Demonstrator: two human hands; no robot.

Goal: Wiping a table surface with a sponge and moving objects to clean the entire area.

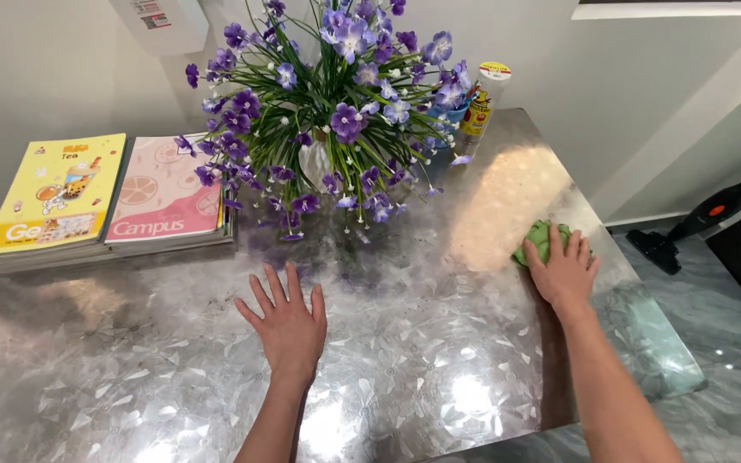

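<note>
On the shiny table (405, 360), a white vase (315, 163) holds purple flowers (345, 120); right hand (566, 273) presses a green cloth (542, 238), left hand (289, 324) flat, fingers spread.

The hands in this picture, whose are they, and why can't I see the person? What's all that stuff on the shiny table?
The camera sits on the person's head and looks down, so you only see their own two arms reaching out, not the rest of them.

The left hand lies flat, fingers spread, on the shiny table. It holds nothing. The right hand presses down on a green cloth near the table's right edge.

At the back of the table stands a white vase full of purple flowers. Beside it, on the right, is a tall tube with a yellow label. On the left lies a pile of notebooks, one with a yellow cover and one with a pink cover.

On the floor to the right you can see part of a black cleaning machine.
</note>
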